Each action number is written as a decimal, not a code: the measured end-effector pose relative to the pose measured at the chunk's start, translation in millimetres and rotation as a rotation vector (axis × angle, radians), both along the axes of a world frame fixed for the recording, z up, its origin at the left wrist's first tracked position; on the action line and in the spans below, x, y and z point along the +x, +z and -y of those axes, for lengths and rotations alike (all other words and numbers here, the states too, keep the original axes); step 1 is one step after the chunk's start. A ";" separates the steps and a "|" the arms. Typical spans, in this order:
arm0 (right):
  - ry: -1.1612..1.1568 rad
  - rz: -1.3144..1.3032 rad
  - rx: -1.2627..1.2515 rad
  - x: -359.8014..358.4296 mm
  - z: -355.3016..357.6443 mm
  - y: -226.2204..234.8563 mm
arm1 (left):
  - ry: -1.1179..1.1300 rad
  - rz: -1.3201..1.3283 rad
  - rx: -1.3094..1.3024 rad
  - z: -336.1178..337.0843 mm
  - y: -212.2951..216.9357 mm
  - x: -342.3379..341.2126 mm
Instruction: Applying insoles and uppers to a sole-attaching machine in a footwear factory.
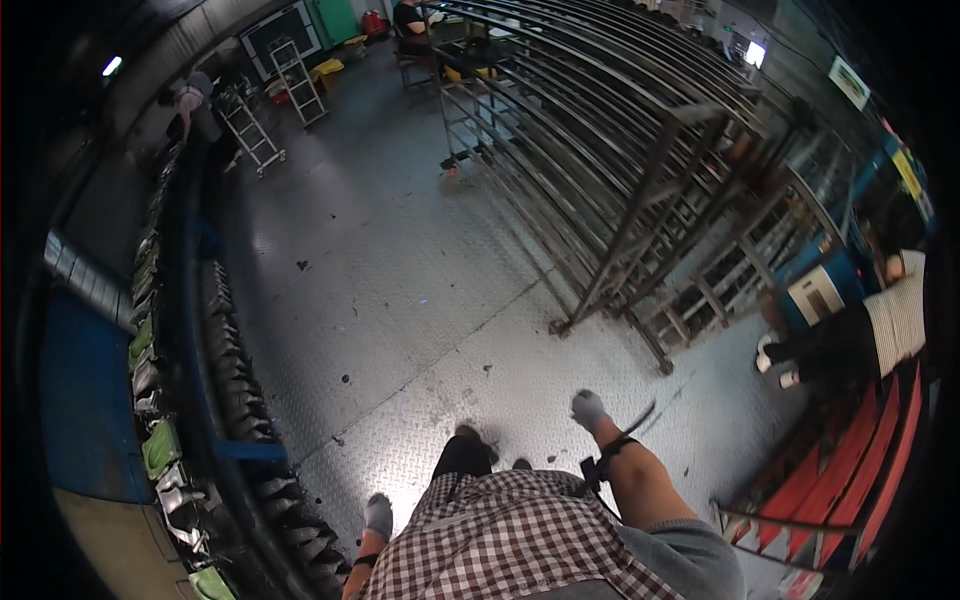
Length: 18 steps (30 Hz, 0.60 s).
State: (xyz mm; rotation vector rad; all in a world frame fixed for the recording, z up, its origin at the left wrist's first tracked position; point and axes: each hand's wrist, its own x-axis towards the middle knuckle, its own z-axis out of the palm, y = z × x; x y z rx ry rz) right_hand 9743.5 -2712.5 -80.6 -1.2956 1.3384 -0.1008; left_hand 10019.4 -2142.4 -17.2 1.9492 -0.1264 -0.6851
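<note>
Both hands wear grey gloves and hang beside my body above the metal floor. My left hand (378,517) is low beside my checked apron (500,535); its fingers do not show distinctly. Further forward on the right is my right hand (590,408), rounded and blurred, so its finger position is unclear. No object is visible in either hand, and neither touches anything I can make out. A black strap (598,468) with a loose end circles my right forearm. The nearest large thing ahead of the right hand is a long metal rack (600,270).
Along the left runs a line of metal pieces and green pads (160,450) beside a blue frame (250,450). Red slanted panels (840,480) stand at right, near a person in a striped top (895,315). Step ladders (250,135) and other people are further back. Patterned metal floor (400,300) lies ahead.
</note>
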 end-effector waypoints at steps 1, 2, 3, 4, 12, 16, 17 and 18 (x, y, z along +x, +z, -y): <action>-0.046 0.126 -0.018 60.6 23.0 16.8 | 0.020 -0.003 -0.022 16.7 -7.7 15.4; -0.050 0.208 0.062 109.5 37.8 27.2 | 0.018 -0.014 0.006 23.9 -7.4 31.6; -0.049 0.289 0.132 160.1 54.0 41.1 | 0.019 -0.025 0.023 37.4 -10.4 43.4; -0.090 0.384 0.172 193.9 74.0 46.9 | -0.006 -0.048 0.029 52.4 -8.6 60.7; 0.099 0.485 -0.024 447.0 207.3 124.6 | -0.099 -0.079 0.173 206.6 -10.8 301.2; 0.251 0.136 -0.679 559.8 287.4 224.6 | 0.414 -0.384 0.113 279.7 8.4 390.8; 0.131 0.301 -0.664 589.0 316.5 247.6 | 0.334 -0.257 0.015 320.4 19.2 425.7; 0.011 0.466 -0.646 617.3 345.2 264.5 | 0.274 -0.210 -0.060 360.6 31.3 458.9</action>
